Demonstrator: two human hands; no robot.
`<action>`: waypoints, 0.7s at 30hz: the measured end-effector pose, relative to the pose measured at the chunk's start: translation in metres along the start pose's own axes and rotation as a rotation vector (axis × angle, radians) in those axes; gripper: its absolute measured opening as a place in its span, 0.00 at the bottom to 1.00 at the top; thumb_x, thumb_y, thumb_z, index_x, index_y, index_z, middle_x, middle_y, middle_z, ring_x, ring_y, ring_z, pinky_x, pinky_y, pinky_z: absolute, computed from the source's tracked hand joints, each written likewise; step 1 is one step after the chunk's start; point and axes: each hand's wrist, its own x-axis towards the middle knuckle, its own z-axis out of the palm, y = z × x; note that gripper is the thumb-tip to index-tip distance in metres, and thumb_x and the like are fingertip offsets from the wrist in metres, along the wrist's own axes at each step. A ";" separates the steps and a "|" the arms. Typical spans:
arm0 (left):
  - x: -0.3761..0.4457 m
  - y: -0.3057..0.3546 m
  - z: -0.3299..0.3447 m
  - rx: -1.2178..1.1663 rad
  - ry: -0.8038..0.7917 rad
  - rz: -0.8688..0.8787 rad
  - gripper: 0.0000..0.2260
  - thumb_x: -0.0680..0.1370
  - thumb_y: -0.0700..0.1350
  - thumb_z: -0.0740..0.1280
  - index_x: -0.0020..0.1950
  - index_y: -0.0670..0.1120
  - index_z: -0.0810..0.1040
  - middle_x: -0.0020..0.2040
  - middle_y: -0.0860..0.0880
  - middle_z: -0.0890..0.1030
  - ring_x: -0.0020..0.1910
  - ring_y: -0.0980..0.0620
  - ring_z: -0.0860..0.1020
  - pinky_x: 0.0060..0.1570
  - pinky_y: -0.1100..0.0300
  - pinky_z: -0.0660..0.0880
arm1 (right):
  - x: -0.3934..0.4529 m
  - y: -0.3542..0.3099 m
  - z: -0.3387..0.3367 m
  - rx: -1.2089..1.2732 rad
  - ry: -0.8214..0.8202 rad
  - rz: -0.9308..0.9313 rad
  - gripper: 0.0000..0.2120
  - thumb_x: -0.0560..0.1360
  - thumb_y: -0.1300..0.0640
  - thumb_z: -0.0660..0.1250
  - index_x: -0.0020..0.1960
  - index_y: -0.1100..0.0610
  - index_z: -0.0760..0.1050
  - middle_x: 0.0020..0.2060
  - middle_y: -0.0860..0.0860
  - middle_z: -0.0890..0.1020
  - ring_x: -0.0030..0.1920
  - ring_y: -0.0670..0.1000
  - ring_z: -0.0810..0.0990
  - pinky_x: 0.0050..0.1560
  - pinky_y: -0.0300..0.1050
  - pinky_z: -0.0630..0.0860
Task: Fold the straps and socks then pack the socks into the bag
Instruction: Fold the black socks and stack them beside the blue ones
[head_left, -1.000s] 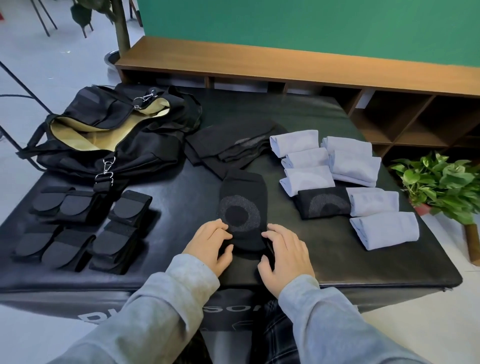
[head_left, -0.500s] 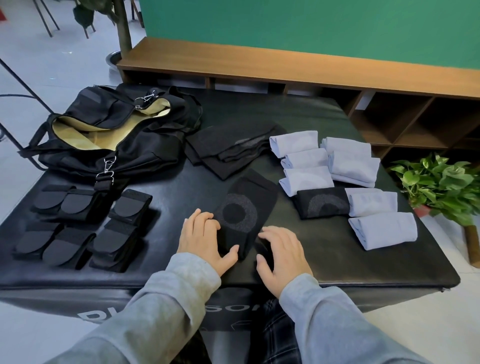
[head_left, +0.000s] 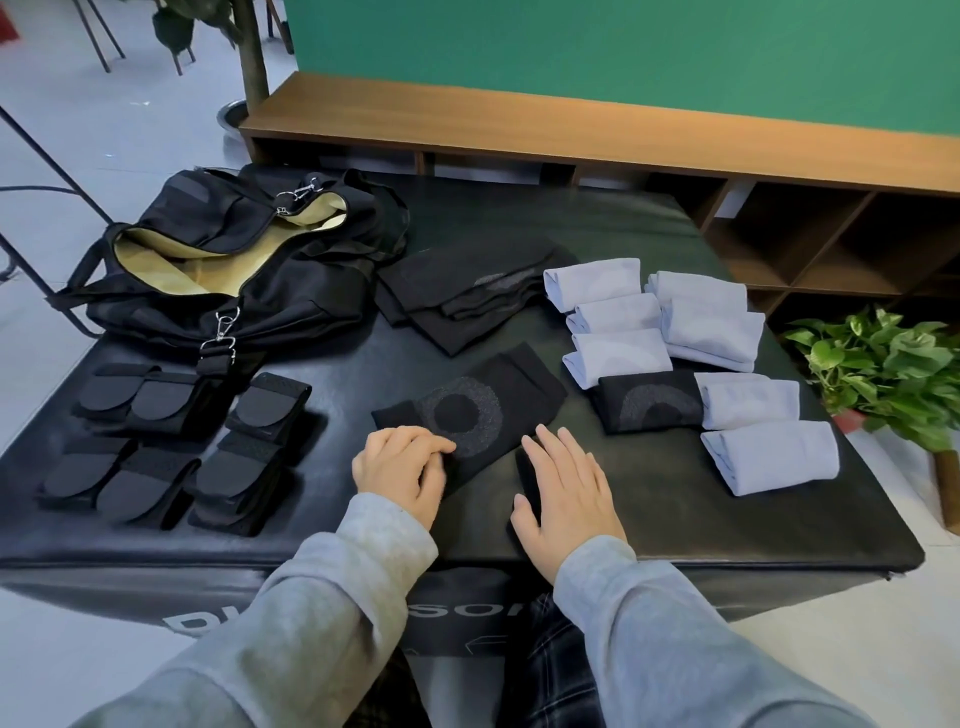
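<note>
A black sock (head_left: 483, 410) with a grey ring lies slanted on the black table (head_left: 649, 499). My left hand (head_left: 400, 467) rests on its near left end, fingers curled over the edge. My right hand (head_left: 566, 483) lies flat with straight fingers just right of the sock's near end. A folded black sock (head_left: 649, 408) sits among several folded light-blue socks (head_left: 769, 452) on the right. Unfolded black socks (head_left: 467, 291) are piled behind. The open black bag (head_left: 223, 265) with tan lining lies at the back left. Folded black straps (head_left: 176, 441) lie at the left.
A potted green plant (head_left: 883, 369) stands on the floor to the right of the table. A low wooden shelf (head_left: 571, 130) runs behind the table against a green wall. Chair legs and a plant trunk stand at the far left.
The sock has been turned from pointing straight away to lying slanted toward the right. My left hand shifted left along with its near end; my right hand flattened beside it.
</note>
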 end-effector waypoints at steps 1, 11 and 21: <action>0.001 0.001 -0.001 0.048 -0.029 0.024 0.16 0.72 0.55 0.56 0.47 0.54 0.81 0.50 0.57 0.77 0.56 0.52 0.68 0.56 0.59 0.55 | 0.000 -0.001 -0.001 -0.002 -0.003 0.001 0.38 0.67 0.42 0.39 0.76 0.50 0.54 0.76 0.44 0.52 0.76 0.46 0.45 0.70 0.43 0.36; 0.004 0.001 -0.006 0.122 -0.076 0.130 0.19 0.60 0.30 0.58 0.39 0.48 0.81 0.43 0.52 0.81 0.55 0.53 0.75 0.66 0.65 0.52 | -0.001 0.001 0.001 0.018 0.005 -0.004 0.32 0.72 0.45 0.46 0.74 0.51 0.59 0.75 0.45 0.56 0.75 0.45 0.46 0.72 0.44 0.38; 0.007 -0.006 -0.014 0.049 0.099 0.116 0.19 0.62 0.27 0.69 0.46 0.47 0.79 0.51 0.50 0.76 0.52 0.50 0.70 0.49 0.56 0.68 | -0.003 0.002 0.006 -0.084 0.223 -0.014 0.20 0.67 0.47 0.56 0.53 0.51 0.79 0.49 0.45 0.79 0.53 0.49 0.69 0.63 0.50 0.59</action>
